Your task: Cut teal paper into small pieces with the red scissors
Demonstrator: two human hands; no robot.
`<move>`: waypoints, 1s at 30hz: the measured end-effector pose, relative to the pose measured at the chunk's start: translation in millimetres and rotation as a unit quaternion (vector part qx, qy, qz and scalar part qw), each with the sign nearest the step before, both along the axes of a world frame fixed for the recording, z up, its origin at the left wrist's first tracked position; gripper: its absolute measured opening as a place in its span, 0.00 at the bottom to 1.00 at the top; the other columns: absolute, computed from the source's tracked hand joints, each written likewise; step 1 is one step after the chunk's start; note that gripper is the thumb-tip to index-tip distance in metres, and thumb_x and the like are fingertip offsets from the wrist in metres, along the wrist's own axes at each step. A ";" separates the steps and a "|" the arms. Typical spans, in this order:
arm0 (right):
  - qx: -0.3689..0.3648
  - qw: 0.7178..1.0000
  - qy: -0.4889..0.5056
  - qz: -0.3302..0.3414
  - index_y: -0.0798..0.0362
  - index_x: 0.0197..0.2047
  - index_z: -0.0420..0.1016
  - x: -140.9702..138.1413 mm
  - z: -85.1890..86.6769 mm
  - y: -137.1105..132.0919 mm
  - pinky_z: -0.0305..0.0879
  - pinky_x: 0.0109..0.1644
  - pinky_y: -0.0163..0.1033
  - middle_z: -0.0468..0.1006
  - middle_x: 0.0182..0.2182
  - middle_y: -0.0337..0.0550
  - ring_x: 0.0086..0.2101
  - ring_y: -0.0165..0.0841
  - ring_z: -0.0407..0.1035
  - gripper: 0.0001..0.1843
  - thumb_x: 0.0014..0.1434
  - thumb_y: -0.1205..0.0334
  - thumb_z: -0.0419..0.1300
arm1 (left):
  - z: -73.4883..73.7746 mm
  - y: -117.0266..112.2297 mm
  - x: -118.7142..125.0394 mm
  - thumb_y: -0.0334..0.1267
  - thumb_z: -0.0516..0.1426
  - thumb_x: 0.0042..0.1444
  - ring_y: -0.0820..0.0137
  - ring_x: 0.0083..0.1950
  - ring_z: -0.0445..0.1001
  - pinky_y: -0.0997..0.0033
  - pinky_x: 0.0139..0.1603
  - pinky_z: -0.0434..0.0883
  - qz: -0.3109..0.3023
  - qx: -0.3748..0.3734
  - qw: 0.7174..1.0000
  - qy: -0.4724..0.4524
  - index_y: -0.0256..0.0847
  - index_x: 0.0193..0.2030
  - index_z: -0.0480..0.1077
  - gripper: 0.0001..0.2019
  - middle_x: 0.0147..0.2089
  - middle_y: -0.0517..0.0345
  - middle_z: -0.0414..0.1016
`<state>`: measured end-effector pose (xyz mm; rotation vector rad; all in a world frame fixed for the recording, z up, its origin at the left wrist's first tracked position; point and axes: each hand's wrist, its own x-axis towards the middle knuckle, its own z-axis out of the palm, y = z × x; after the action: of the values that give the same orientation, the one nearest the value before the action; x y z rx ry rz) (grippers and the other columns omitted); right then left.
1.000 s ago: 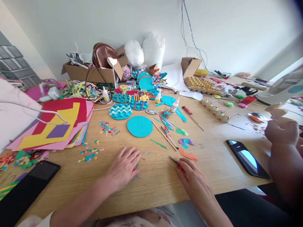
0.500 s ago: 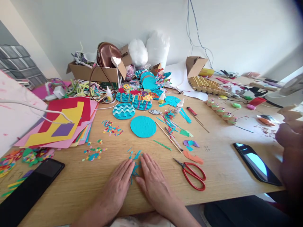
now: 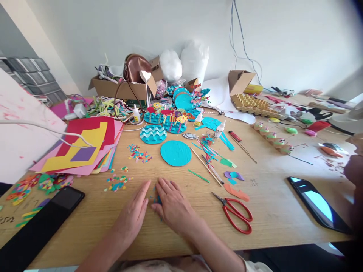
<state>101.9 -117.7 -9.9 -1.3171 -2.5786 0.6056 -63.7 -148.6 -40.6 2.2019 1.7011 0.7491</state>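
Nearly flat right hand [image 3: 174,201] by scraps [image 3: 158,200], faint handwriting [image 3: 253,183]

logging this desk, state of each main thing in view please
left hand: open, on edge beside blue scraps
right hand: open, palm down over blue scraps
scissors: lying flat, blades together
blue disc: lying flat
three white bottles: standing upright
phone at right: face up; lit or reflecting, unclear
coloured paper: stacked, edges uneven
filled cardboard box: open, flaps out
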 end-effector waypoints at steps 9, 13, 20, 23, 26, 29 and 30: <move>-0.012 0.995 -0.041 -0.091 0.63 0.61 0.56 30.7 2.1 -7.9 0.48 0.62 0.50 0.53 0.61 0.57 0.60 0.42 0.48 0.31 0.60 0.52 0.49 | -13.6 -19.4 4.4 0.26 0.44 0.58 0.66 0.58 0.65 0.65 0.54 0.68 -0.051 0.048 0.997 0.042 0.42 0.66 0.43 0.29 0.59 0.47 0.64; -0.015 1.000 -0.002 -0.003 0.57 0.61 0.56 27.0 1.1 -13.5 0.45 0.63 0.47 0.55 0.61 0.51 0.60 0.38 0.49 0.30 0.61 0.50 0.48 | -8.0 -18.6 18.4 0.27 0.44 0.58 0.67 0.58 0.65 0.68 0.54 0.67 -0.090 0.042 0.994 0.039 0.40 0.65 0.43 0.28 0.59 0.47 0.64; -0.008 0.993 -0.046 -0.107 0.64 0.62 0.54 64.3 -3.9 -14.8 0.48 0.62 0.52 0.53 0.61 0.58 0.60 0.42 0.48 0.30 0.62 0.53 0.46 | -2.0 -38.0 -13.8 0.31 0.45 0.60 0.70 0.55 0.68 0.72 0.52 0.69 -0.059 0.055 0.994 0.070 0.44 0.64 0.46 0.25 0.57 0.54 0.68; -0.005 0.994 -0.057 -0.098 0.63 0.61 0.55 59.5 -8.6 -19.7 0.47 0.62 0.52 0.52 0.61 0.56 0.60 0.42 0.47 0.31 0.60 0.53 0.48 | -7.0 -42.1 -16.0 0.30 0.45 0.58 0.68 0.56 0.68 0.72 0.53 0.68 -0.090 0.084 0.988 0.093 0.44 0.65 0.44 0.28 0.57 0.54 0.69; -0.018 0.999 -0.030 -0.026 0.58 0.62 0.55 45.6 -4.4 -25.9 0.45 0.63 0.49 0.52 0.62 0.50 0.60 0.39 0.47 0.31 0.60 0.49 0.48 | -4.7 -38.3 -6.2 0.27 0.44 0.58 0.68 0.56 0.67 0.72 0.55 0.67 -0.152 0.108 0.977 0.108 0.43 0.66 0.41 0.30 0.55 0.54 0.70; -0.025 0.999 -0.024 -0.006 0.57 0.63 0.52 49.1 3.0 -30.0 0.45 0.63 0.51 0.52 0.62 0.49 0.61 0.38 0.47 0.31 0.61 0.49 0.46 | 2.5 -35.5 -4.8 0.26 0.44 0.57 0.68 0.56 0.67 0.71 0.55 0.67 -0.158 0.102 0.976 0.106 0.43 0.66 0.41 0.30 0.56 0.54 0.69; -0.023 0.999 -0.030 -0.015 0.58 0.63 0.50 55.6 4.2 -31.7 0.45 0.63 0.52 0.51 0.62 0.51 0.61 0.39 0.46 0.31 0.62 0.50 0.46 | 4.0 -36.3 -8.3 0.27 0.45 0.58 0.68 0.56 0.67 0.71 0.55 0.67 -0.146 0.095 0.979 0.100 0.44 0.66 0.43 0.29 0.56 0.54 0.69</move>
<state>157.5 -149.4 -5.7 -1.4065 -2.6027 0.6338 -72.0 -185.0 -36.6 2.6639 1.3869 0.6558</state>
